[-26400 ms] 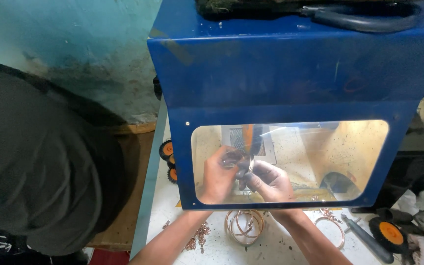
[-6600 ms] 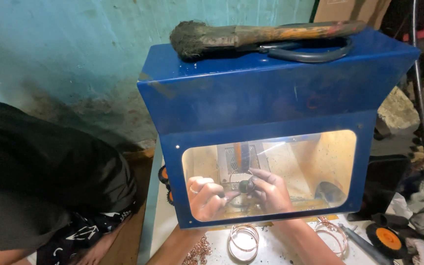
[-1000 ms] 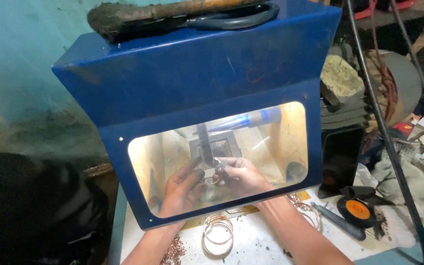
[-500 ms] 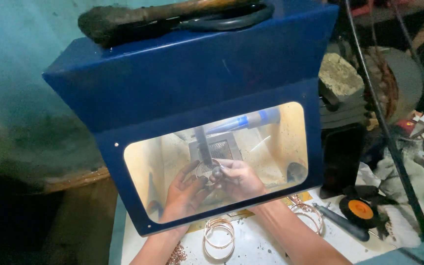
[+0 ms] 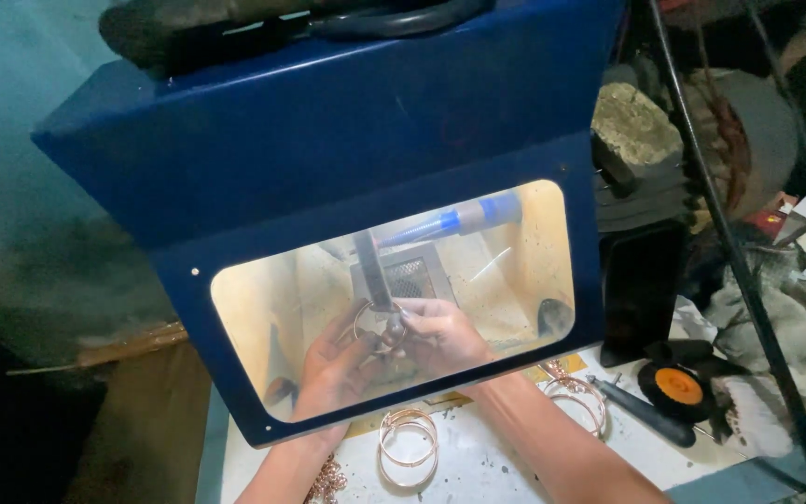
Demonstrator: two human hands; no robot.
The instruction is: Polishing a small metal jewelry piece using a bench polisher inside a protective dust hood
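My fingers [image 5: 394, 338] are pinched together on a thin metal ring [image 5: 380, 322], and I see them through the clear window [image 5: 515, 271] of a big blue box [image 5: 328, 159]. My left hand [image 5: 333, 369] holds the ring from below, fingers bent around it. My right hand [image 5: 436, 338] grips it from the other side, fingers closed tight. The two hands touch each other. The ring sits right against a dark upright tool [image 5: 372, 271] in the middle of the box. A blue and silver tube [image 5: 454, 222] points down toward it from the upper right.

Both my arms go in under the box front. On the white desk [image 5: 487, 467] just outside lie more copper rings [image 5: 408, 446] between my arms, and another ring pile [image 5: 578, 397] by my right arm. A black-handled tool [image 5: 641, 420] and an orange and black disc [image 5: 678, 387] lie further right.
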